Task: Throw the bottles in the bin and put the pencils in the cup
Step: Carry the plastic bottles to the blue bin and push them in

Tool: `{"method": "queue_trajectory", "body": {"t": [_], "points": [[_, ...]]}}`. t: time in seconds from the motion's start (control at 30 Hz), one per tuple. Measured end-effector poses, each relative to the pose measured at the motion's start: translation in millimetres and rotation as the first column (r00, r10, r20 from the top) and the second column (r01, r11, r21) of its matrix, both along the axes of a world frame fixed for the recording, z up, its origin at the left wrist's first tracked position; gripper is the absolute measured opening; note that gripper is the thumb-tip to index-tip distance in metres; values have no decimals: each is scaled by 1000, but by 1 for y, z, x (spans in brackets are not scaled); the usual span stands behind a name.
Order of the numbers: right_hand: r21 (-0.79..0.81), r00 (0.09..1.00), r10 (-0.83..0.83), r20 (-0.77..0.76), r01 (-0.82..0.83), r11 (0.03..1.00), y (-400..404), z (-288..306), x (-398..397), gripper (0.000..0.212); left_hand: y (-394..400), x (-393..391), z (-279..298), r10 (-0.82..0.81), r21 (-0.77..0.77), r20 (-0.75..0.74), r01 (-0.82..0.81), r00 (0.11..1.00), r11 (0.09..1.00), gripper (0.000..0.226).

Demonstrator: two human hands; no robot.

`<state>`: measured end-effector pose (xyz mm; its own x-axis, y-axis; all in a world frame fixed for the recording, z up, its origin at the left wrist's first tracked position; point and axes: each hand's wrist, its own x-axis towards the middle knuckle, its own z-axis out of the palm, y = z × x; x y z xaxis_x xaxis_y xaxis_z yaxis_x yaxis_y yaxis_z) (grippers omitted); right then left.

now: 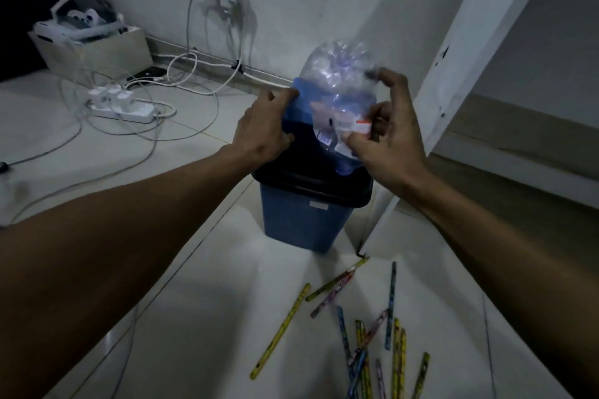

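Observation:
A blue bin (301, 223) with a black rim stands on the floor by the wall corner. My left hand (262, 126) grips its blue swing lid (293, 107) and holds it tilted open. A crumpled clear plastic bottle (337, 81) with a white and red label stands in the bin's opening, its lower end inside. My right hand (385, 136) holds the bottle at the label with thumb and fingers, the index finger raised against its side. Several coloured pencils (369, 334) lie scattered on the floor in front of the bin. No cup is in view.
A white power strip (123, 107) with plugs and tangled cables (194, 74) lies on the floor at the left. A box (94, 48) with a white headset stands by the far wall. A white door frame (453, 74) rises just right of the bin.

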<state>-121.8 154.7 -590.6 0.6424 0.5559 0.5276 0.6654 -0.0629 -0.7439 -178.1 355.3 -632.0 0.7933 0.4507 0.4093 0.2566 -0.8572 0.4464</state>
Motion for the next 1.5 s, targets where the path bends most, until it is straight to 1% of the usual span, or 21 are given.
{"method": "queue_trajectory", "body": {"t": [0.1, 0.17, 0.3, 0.4, 0.5, 0.6, 0.7, 0.77, 0.83, 0.87, 0.93, 0.97, 1.03, 1.1, 1.13, 1.2, 1.27, 1.33, 1.43, 1.5], "points": [[-138, 994, -25, 111, 40, 990, -1, -14, 0, 52, 0, 1, -3, -14, -45, 87, 18, 996, 999, 69], [-212, 984, -19, 178, 57, 975, -2, -21, 0, 39, 4, 1, -5, -47, -54, 110, 53, 993, 997, 67], [-322, 954, -33, 297, 133, 937, 0, -24, -3, 26, 17, -6, -8, -154, -103, 164, 172, 974, 980, 76], [-437, 901, -50, 430, 257, 862, 1, -24, -3, 19, 25, -12, -12, -210, -113, 160, 229, 965, 967, 79], [-483, 845, -70, 530, 368, 795, -1, -23, 1, 7, 30, -12, -13, -222, -117, 105, 234, 969, 965, 81], [-554, 817, -37, 576, 423, 717, 0, -22, 1, 11, 33, -12, -14, -231, -114, 47, 235, 972, 965, 85], [-640, 788, 17, 615, 486, 595, 7, -21, -3, 13, 33, -11, -14, -223, -138, 30, 224, 974, 965, 82], [-667, 790, 25, 612, 500, 553, 13, -18, -5, 9, 32, -11, -13, -207, -123, 36, 210, 978, 970, 78], [-695, 820, 19, 572, 472, 543, 16, -15, -5, 17, 28, -10, -12, -186, -81, 47, 189, 982, 979, 75], [-704, 839, 16, 543, 445, 554, 17, -13, -5, 25, 26, -9, -11, -173, -59, 53, 176, 984, 983, 75], [-700, 880, -6, 475, 382, 604, 19, -10, -6, 43, 22, -8, -8, -140, -35, 73, 143, 988, 989, 75], [-668, 890, -22, 456, 359, 652, 19, -10, -6, 44, 20, -7, -7, -122, -29, 86, 125, 989, 992, 74], [-579, 878, -36, 478, 345, 739, 19, -10, -8, 35, 15, -6, -5, -89, -12, 111, 91, 990, 996, 71], [-540, 875, -23, 484, 319, 779, 20, -13, -10, 22, 11, -6, -4, -66, 17, 124, 64, 990, 998, 69], [-561, 887, 0, 462, 293, 774, 21, -14, -11, 18, 10, -5, -4, -57, 36, 128, 53, 990, 998, 68], [-648, 904, 70, 422, 247, 721, 25, -20, -11, 19, 7, -5, -4, -41, 66, 127, 33, 991, 997, 67], [-740, 930, 133, 342, 179, 648, 30, -26, -10, 29, 6, -4, -5, -32, 84, 126, 22, 991, 996, 65], [-777, 948, 149, 280, 133, 615, 36, -30, -10, 40, 6, -5, -5, -29, 100, 131, 16, 991, 995, 65], [-793, 942, 102, 318, 206, 573, 45, -31, -10, 51, 6, -5, -6, -33, 103, 124, 20, 992, 994, 64], [-820, 934, 69, 349, 270, 504, 50, -30, -13, 54, 5, -6, -6, -38, 99, 114, 26, 993, 995, 61]]}}
